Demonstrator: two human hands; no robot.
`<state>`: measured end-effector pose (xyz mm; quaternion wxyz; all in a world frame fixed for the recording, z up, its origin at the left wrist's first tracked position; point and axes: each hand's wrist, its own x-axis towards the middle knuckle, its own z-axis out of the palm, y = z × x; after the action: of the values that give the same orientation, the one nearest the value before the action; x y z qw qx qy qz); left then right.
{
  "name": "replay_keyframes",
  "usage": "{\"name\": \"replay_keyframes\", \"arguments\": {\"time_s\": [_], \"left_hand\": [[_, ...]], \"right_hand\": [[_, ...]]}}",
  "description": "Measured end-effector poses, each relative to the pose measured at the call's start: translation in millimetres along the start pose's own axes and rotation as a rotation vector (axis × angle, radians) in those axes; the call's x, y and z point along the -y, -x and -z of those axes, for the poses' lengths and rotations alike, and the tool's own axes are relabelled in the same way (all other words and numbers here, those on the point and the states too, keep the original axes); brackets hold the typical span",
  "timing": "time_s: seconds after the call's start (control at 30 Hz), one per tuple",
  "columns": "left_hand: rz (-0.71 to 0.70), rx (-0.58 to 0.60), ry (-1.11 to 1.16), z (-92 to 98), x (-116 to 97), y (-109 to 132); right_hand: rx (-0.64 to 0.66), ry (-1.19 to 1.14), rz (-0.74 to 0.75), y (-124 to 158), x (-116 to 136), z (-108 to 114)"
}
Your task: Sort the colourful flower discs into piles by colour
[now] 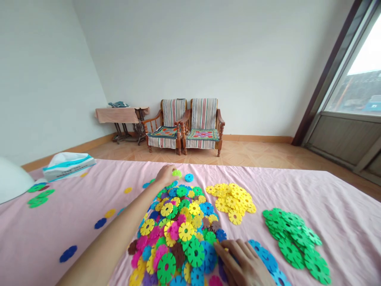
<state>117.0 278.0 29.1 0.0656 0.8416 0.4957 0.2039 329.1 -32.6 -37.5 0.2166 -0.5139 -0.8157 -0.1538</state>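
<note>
Dark letters are printed on the white and turquoise packet (68,167), but they are too blurred to read. The left hand (166,174) is pinching a light green disc (177,173) at the far end of the mixed pile (186,230), and its forearm hides the pile's left edge. The right hand (245,263) lies at the near right edge, beside blue discs (266,256); whether its fingers grasp something, I cannot tell. Yellow discs (233,199) and green discs (293,234) lie further right on the pink cloth (342,210).

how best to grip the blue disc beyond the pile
Pinch the blue disc by opposite edges of its notched rim, probably from above and right: it lies flat on pink cloth, with a light green disc close at left.
</note>
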Motion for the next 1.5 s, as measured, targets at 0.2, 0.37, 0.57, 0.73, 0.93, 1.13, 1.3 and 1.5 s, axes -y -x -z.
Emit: {"name": "replay_keyframes", "arguments": {"time_s": [0.2, 0.37, 0.57, 0.73, 0.93, 1.13, 1.3, 1.5], "left_hand": [[0.040, 0.035, -0.078, -8.7, 4.6, -9.6], [0.027, 0.065, -0.088, -13.5, 13.2, -15.7], [0.014, 0.071, -0.089, -15.7, 13.1, -17.5], [-0.018, 0.052, -0.041, -7.9, 6.3, -9.9], [-0.109, 0.135, 0.086, 34.0, 4.3, 37.2], [-0.274, 0.479, 0.281, 79.7, -0.1, 108.9], [-0.366, 0.466, 0.154, 82.0, -7.7, 149.9], [-0.415, 0.447, 0.112, 79.7, -17.9, 162.6]], "right_hand": [[-0.020, -0.035, -0.029, 1.0, -0.4, -1.1], [0.008, -0.035, -0.025, 1.6, -1.1, -1.3], [-0.031, -0.060, -0.053, 2.3, -1.2, -2.5], [-0.005, -0.062, -0.062, 3.3, 0.1, -1.2], [0.091, -0.028, -0.015, 2.7, -0.1, 4.3], [0.095, -0.020, -0.019, -0.1, 2.3, 8.4], [0.040, -0.102, -0.112, -1.8, 9.2, 11.7], [0.060, -0.112, -0.103, -3.3, 11.0, 16.4]]}}
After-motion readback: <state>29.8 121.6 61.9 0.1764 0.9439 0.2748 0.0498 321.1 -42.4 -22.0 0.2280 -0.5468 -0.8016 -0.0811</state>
